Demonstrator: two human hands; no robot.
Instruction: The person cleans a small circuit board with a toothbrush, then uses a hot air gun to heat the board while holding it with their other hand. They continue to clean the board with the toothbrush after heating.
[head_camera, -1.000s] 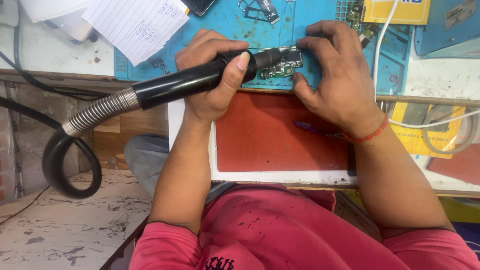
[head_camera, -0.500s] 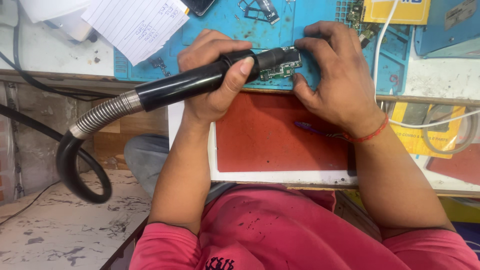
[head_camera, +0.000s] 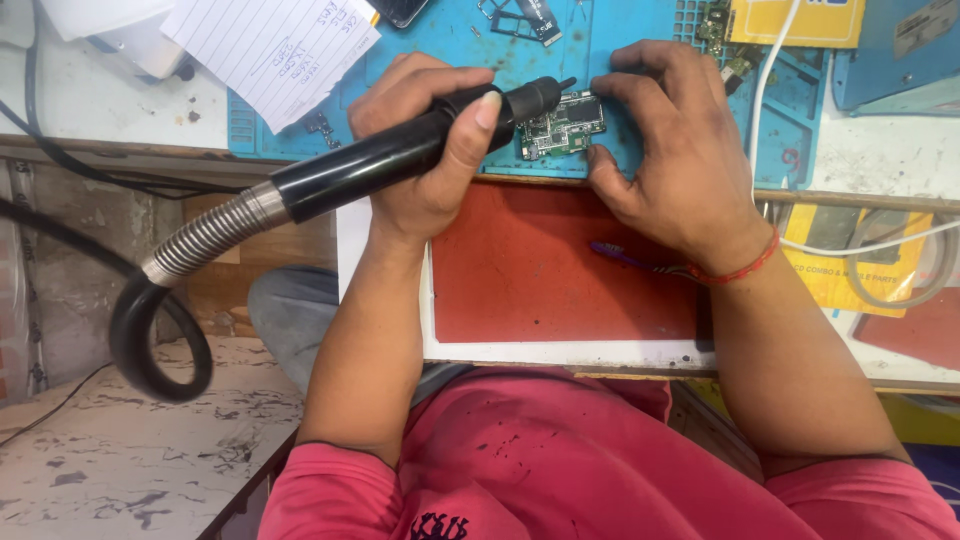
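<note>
The left hand (head_camera: 430, 150) is clamped around a black hot-air wand (head_camera: 400, 150), its nozzle over a green circuit board (head_camera: 562, 125) at the counter's near edge. The right hand (head_camera: 670, 150) pins the board flat on the blue mat (head_camera: 450, 50). Heating looks underway, with nothing lifted off yet.

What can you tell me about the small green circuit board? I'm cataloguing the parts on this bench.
The circuit board is small, green and roughly rectangular, studded with tiny silvery components. It lies flat on the blue mat near its front edge. The right hand steadies it with its fingertips; the black tool in the left hand points its nozzle at the board's upper left corner.
</note>
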